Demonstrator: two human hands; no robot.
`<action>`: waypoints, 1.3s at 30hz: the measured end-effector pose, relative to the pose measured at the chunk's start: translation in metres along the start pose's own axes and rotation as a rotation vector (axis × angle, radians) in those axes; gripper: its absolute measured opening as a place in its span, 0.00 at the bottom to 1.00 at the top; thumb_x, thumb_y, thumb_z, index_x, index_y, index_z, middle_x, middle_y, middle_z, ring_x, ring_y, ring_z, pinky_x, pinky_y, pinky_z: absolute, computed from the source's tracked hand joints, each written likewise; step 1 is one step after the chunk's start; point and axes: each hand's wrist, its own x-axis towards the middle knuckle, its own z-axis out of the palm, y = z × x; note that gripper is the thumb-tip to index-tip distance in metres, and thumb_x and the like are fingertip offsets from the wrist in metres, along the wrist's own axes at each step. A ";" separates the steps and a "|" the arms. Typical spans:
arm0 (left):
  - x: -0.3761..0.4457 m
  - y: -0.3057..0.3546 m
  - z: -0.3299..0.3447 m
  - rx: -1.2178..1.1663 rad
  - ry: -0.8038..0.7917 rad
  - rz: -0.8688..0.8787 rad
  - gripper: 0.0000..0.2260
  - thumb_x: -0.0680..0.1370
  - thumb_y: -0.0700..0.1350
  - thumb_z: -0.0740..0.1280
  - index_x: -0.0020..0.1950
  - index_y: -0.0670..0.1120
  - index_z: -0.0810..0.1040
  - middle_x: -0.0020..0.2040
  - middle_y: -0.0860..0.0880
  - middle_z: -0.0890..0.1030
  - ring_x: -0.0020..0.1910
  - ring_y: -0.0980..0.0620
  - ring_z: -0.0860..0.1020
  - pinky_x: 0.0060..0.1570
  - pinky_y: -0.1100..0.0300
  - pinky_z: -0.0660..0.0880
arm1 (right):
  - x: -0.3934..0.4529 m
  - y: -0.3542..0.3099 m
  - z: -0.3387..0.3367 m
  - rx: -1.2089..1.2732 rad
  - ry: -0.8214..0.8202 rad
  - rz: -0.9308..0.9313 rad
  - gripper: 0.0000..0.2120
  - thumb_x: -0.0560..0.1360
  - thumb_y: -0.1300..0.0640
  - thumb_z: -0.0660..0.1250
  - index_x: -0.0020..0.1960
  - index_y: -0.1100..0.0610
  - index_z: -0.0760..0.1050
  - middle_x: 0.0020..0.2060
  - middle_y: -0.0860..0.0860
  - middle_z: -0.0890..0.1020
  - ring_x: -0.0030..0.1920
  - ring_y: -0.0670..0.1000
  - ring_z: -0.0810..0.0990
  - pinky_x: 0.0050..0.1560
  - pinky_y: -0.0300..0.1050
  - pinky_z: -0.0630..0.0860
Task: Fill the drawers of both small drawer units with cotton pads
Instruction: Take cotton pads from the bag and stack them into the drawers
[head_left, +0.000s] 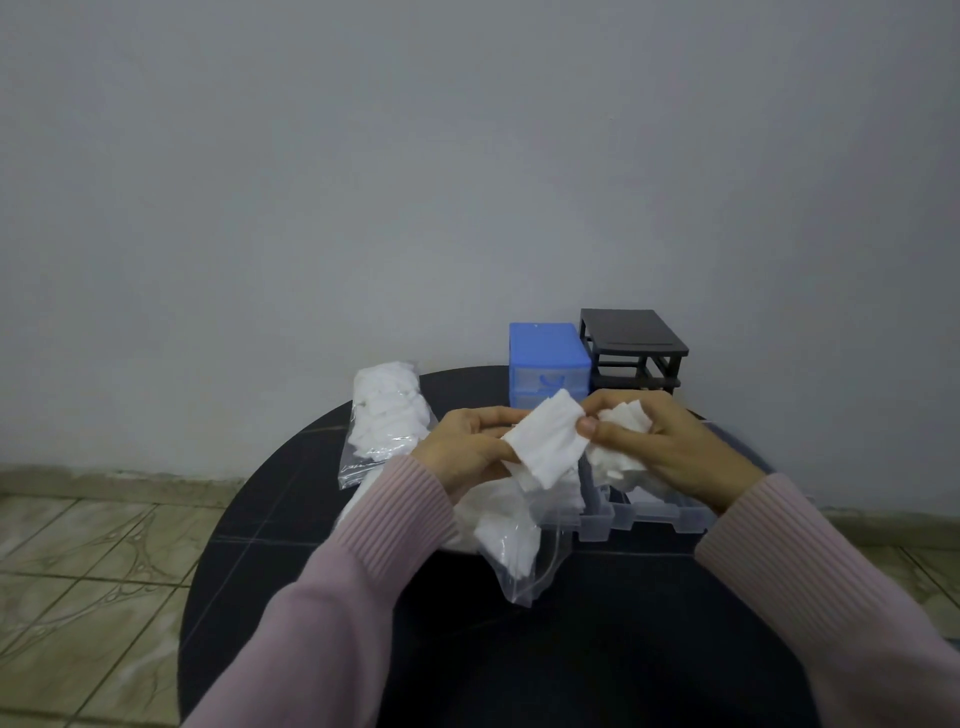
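Both hands, left hand (470, 449) and right hand (660, 441), pinch cotton pads (548, 441) right above the pulled-out drawers (649, 512) (nearer the right).

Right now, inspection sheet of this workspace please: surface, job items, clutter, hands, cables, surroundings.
Surface: round dark table.
Job items: blue drawer unit and black drawer frame, its slots empty, at the far edge; clear drawers lie out on the table; cotton pads held between both hands; open bag of pads near, second bag far left.
Clutter: nothing seen.
Hands: left hand and right hand both grip pads.
Cables: nothing seen.
Surroundings: grey wall, tiled floor.
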 end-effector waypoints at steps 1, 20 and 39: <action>0.000 0.000 0.001 0.004 -0.020 -0.008 0.14 0.74 0.26 0.61 0.51 0.40 0.78 0.44 0.45 0.81 0.44 0.51 0.79 0.38 0.64 0.79 | 0.000 0.000 -0.001 -0.029 0.008 -0.006 0.04 0.73 0.58 0.66 0.42 0.58 0.78 0.29 0.45 0.80 0.29 0.42 0.76 0.29 0.34 0.72; 0.000 0.000 0.006 0.044 0.030 0.021 0.13 0.75 0.34 0.66 0.59 0.37 0.77 0.48 0.44 0.81 0.45 0.50 0.80 0.43 0.61 0.80 | 0.004 0.009 -0.001 -0.199 0.165 0.038 0.02 0.70 0.55 0.72 0.40 0.53 0.80 0.34 0.46 0.80 0.29 0.37 0.76 0.30 0.30 0.71; -0.004 0.004 0.011 0.090 0.123 0.201 0.04 0.74 0.44 0.69 0.44 0.45 0.83 0.43 0.48 0.84 0.46 0.50 0.81 0.53 0.55 0.77 | 0.002 -0.001 0.009 0.216 0.195 0.151 0.23 0.58 0.52 0.73 0.49 0.63 0.76 0.45 0.58 0.82 0.42 0.51 0.82 0.45 0.46 0.80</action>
